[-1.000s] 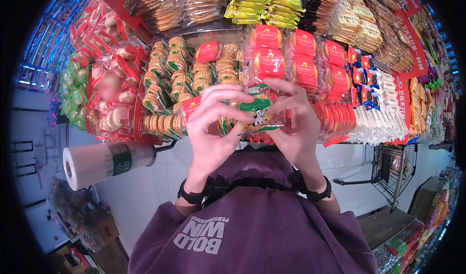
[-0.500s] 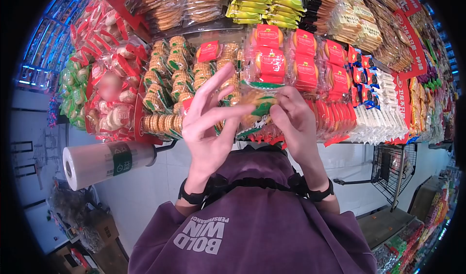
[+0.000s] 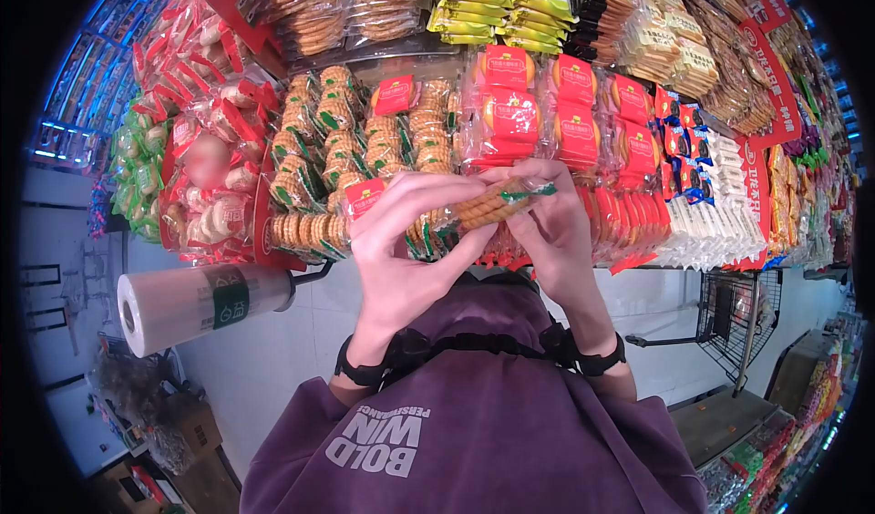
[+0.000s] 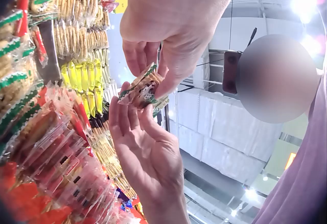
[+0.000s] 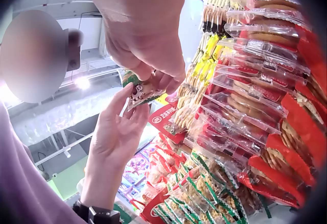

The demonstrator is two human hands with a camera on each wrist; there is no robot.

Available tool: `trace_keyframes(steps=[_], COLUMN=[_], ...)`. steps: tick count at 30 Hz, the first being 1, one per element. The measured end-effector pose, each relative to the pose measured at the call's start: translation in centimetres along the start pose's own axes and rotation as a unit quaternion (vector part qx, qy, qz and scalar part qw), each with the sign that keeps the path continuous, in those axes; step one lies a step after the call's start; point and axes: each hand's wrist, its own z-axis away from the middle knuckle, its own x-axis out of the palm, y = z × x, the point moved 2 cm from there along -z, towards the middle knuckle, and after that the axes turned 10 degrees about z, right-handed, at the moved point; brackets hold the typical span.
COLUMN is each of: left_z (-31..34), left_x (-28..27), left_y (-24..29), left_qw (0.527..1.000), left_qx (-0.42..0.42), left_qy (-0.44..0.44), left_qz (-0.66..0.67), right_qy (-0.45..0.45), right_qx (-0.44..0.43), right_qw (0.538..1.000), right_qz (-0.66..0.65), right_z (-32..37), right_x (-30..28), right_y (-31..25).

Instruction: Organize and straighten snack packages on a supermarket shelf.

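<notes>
A small clear packet of stacked round biscuits (image 3: 497, 206) with green-edged wrapping is held above the display's front edge, biscuit edges facing the head view. My left hand (image 3: 401, 241) pinches its left end between thumb and fingers. At its right end, my right hand (image 3: 554, 227) grips it, fingers partly behind the wrapper. In the left wrist view, my left hand (image 4: 173, 30) holds the packet (image 4: 144, 92) from above, with my right hand (image 4: 150, 165) below. A panda-like print shows on the packet (image 5: 139, 90) in the right wrist view.
Similar green-trimmed biscuit packets (image 3: 342, 145) lie behind my left hand, red-labelled packets (image 3: 506, 118) behind the right. A plastic bag roll (image 3: 205, 306) juts out at the left; a wire cart (image 3: 743, 313) stands at the right.
The packet has turned from its green label side to its biscuit edges. My left fingers spread apart half a second ago and now pinch it again.
</notes>
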Motion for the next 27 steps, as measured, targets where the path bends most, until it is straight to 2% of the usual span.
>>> trace_keyframes(steps=[5, 7, 11, 13, 16, 19, 23, 27], left_z=[-0.1, 0.0, 0.2, 0.3, 0.5, 0.6, 0.6, 0.0], left_x=[-0.2, -0.2, 0.1, 0.3, 0.3, 0.3, 0.1, 0.8], left_y=[0.0, 0.0, 0.0, -0.1, -0.3, -0.7, -0.6, 0.7], left_qw=[1.0, 1.0, 0.997, 0.994, 0.98, 0.966, 0.994, 0.993], left_qx=[0.025, 0.02, -0.053, -0.082, -0.132, -0.143, -0.057, 0.021], left_qy=[-0.013, -0.008, 0.04, 0.045, 0.051, 0.073, 0.075, 0.073], left_qz=[0.0, 0.008, 0.03, 0.054, 0.142, 0.202, 0.06, -0.087], right_qy=[0.002, 0.007, 0.027, 0.053, 0.073, 0.077, 0.039, 0.028], right_qx=[0.007, -0.004, -0.016, -0.016, -0.017, -0.016, -0.008, 0.1], right_qw=[1.0, 0.999, 0.996, 0.996, 0.994, 0.994, 0.991, 0.992], right_qz=[-0.02, 0.036, 0.086, 0.065, 0.078, 0.079, 0.128, 0.076], right_z=[0.1, 0.3, 0.2, 0.3, 0.2, 0.1, -0.1, 0.2], right_x=[0.3, -0.2, -0.3, -0.1, 0.1, 0.3, 0.0, 0.6], right_y=[-0.7, 0.0, -0.2, -0.2, -0.4, -0.5, -0.2, 0.6])
